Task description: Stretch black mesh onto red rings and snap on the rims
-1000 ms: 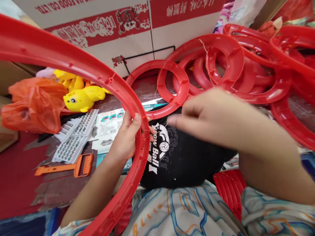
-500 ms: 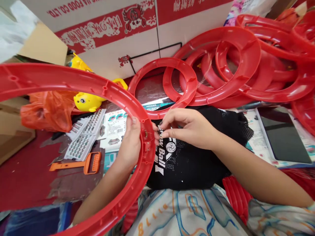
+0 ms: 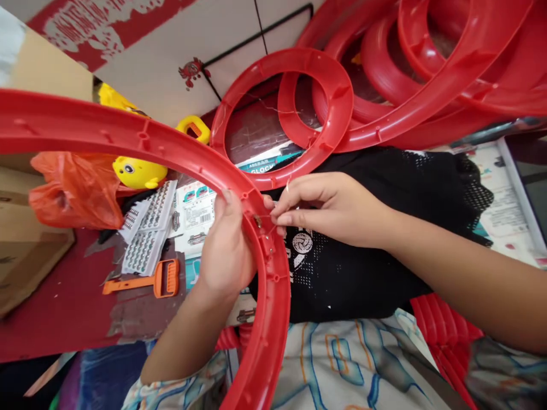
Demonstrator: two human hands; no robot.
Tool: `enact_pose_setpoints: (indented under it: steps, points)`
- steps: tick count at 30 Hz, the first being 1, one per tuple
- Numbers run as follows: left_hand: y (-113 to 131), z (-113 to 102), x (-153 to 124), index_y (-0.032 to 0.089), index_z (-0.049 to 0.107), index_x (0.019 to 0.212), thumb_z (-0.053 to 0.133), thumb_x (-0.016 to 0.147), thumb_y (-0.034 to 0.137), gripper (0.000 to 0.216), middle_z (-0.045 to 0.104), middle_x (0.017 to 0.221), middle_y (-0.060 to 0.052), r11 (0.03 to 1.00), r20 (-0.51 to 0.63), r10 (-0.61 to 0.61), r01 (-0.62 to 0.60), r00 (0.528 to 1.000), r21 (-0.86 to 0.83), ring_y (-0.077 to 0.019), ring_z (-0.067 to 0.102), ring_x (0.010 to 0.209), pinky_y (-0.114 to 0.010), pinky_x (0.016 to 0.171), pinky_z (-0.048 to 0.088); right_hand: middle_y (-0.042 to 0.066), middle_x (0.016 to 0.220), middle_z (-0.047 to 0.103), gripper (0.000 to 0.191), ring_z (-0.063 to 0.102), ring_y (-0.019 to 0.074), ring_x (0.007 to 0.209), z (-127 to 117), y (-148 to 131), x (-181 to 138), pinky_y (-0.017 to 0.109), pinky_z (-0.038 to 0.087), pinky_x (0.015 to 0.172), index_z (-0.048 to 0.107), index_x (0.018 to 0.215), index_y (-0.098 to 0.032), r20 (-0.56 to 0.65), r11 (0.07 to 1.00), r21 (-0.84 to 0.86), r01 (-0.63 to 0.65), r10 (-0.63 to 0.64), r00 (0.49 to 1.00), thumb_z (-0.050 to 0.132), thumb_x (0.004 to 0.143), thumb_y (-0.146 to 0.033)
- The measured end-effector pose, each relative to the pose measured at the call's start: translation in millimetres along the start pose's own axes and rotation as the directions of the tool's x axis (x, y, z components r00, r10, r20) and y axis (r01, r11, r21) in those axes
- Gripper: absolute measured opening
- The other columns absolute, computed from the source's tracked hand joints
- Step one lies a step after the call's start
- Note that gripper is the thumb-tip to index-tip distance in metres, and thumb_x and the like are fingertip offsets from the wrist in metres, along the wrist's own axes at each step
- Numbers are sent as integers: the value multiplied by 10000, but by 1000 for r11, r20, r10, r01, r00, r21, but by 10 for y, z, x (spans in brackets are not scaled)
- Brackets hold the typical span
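Note:
A large red plastic ring (image 3: 273, 296) with a channelled, ribbed inside curves through the left half of the view. Wrapped round its rim is my left hand (image 3: 228, 245), the thumb on the near side and fingertips showing beyond the far edge. Beside those fingertips my right hand (image 3: 329, 208) is pinched closed at the rim. What the pinch holds is too small to make out; a thin line seems to run from it towards the ring. A small brownish metal part (image 3: 257, 221) sits inside the channel near both hands. Black cloth with white print (image 3: 342, 273) lies under the right hand.
More red rings (image 3: 282, 62) are piled behind, towards the right. At left lie an orange plastic handle (image 3: 164, 279), white trays of small round pieces (image 3: 147, 245), a yellow toy (image 3: 139, 172) and an orange bag (image 3: 74, 191). A white carton (image 3: 158, 62) stands at the back.
The view has shifted down and closer. Both hands stay at the same part of the ring, the right still pinched beside the rim.

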State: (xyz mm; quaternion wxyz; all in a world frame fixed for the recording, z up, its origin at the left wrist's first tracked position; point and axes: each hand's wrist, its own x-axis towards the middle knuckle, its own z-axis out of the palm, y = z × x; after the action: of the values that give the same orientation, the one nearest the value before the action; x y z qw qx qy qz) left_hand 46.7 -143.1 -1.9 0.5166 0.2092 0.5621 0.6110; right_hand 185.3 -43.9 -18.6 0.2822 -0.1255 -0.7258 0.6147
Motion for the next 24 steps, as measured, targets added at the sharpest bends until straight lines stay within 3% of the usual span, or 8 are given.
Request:
enact_pose_setpoints:
  steps: [4,7,10,13,16,19,24]
  points:
    - [-11,-25,-34,269,540,1071,442,1009,463,227,665,941,-33,999,29,18,-19,999,48,-218,688,912,-323,695,569,-9,774,706,15,677,115,709,70,14,-14,264,569,705,698,826,-153,-42,993,107,-50,55,998,710,817,-157]
    - [-58,-74,-32,286,571,1133,530,973,388,195,674,953,-36,996,121,34,-44,992,79,-230,684,992,-319,740,582,-14,762,689,50,660,115,690,104,26,-32,262,568,667,664,808,-149,-57,982,158,-100,110,992,708,795,-131]
    - [-97,-147,21,308,560,1201,704,883,364,354,683,966,-16,997,212,21,-37,977,72,-215,688,990,-297,756,597,-29,739,668,61,648,105,672,88,34,-47,244,559,635,647,793,-153,-44,981,156,-117,125,991,695,797,-116]
    - [-128,-198,81,300,548,1181,771,834,404,425,681,990,5,997,250,52,-62,967,34,-185,691,910,-291,714,617,-27,751,659,34,632,89,656,5,24,-51,218,532,609,675,799,-149,-45,1000,10,-18,18,999,699,823,-148]
    - [-157,-198,95,265,551,1097,691,904,398,273,661,952,11,995,285,96,-95,954,-18,-150,674,803,-280,656,617,-10,799,692,42,656,85,719,-101,-9,-48,208,527,678,719,835,-144,37,968,-211,134,-129,991,686,860,-153]
    - [-170,-173,66,239,545,1024,613,955,374,166,628,905,10,997,329,71,-66,942,-27,-129,644,733,-262,599,603,-1,825,715,85,666,91,773,-166,-42,-44,208,516,726,731,851,-147,121,912,-363,190,-156,980,657,885,-122]
    - [-174,-169,17,244,492,1078,693,804,243,340,581,886,17,999,396,46,-39,917,-25,-122,615,696,-227,540,558,15,891,688,92,638,91,842,-181,-41,-38,206,506,761,710,885,-128,155,857,-416,303,-262,953,626,901,-95]
